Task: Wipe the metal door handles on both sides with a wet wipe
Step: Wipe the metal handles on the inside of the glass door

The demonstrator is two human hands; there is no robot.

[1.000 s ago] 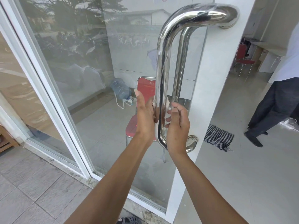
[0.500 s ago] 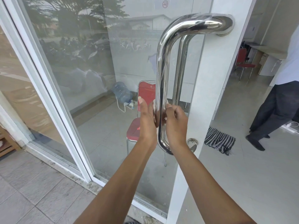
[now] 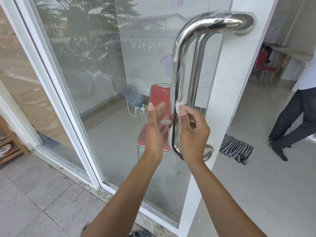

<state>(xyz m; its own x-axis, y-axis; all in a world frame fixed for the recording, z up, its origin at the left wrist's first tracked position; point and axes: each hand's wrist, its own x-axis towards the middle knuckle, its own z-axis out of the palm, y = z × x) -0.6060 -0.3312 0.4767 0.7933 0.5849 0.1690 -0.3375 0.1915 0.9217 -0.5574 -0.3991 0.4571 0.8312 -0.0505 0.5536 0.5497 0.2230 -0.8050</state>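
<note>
A polished metal door handle (image 3: 177, 69) runs vertically on the near side of a white-framed glass door (image 3: 227, 100). Its twin, the inner handle (image 3: 196, 65), shows behind the glass. My right hand (image 3: 193, 134) pinches a small white wet wipe (image 3: 178, 106) against the lower part of the near handle. My left hand (image 3: 154, 130) hovers just left of the handle with straight fingers, holding nothing and not touching the bar.
Behind the glass stand a red chair (image 3: 159, 103) and a water jug (image 3: 132, 96). A striped mat (image 3: 236, 149) lies on the floor in the open doorway. A person in dark trousers (image 3: 297, 120) stands inside at right. A wooden shelf (image 3: 10, 147) is at left.
My left hand has come off the handle and opened to its left. My right hand now shows the wipe pinched at the bar. The view has shifted slightly downward.
</note>
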